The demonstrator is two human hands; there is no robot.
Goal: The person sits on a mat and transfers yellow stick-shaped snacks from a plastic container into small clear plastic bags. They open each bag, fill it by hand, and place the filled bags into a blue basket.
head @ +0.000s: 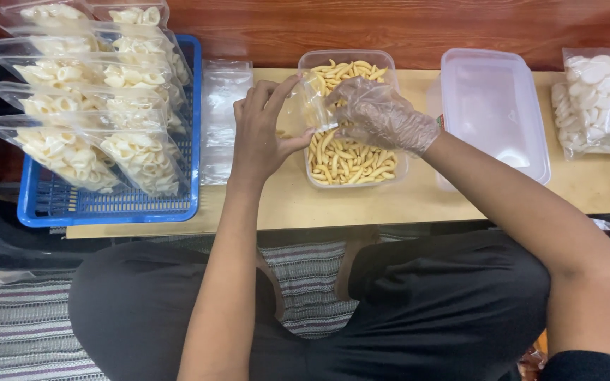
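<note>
My bare left hand (259, 130) pinches the edge of a small clear plastic bag (306, 104) and holds it over a clear tub (398, 168) of yellow stick snacks (344, 159). My right hand (379, 113), in a thin clear glove, grips the bag's other side with its fingers at the bag's mouth. The bag looks nearly empty. Both hands are above the tub's left half.
A blue basket (107, 208) at the left holds several filled bags of pale shell-shaped crackers (93, 106). A stack of empty clear bags (220, 120) lies beside it. An upturned clear lid (492, 106) and a bag of white round crackers (598, 99) sit at the right on the low wooden table (291, 204).
</note>
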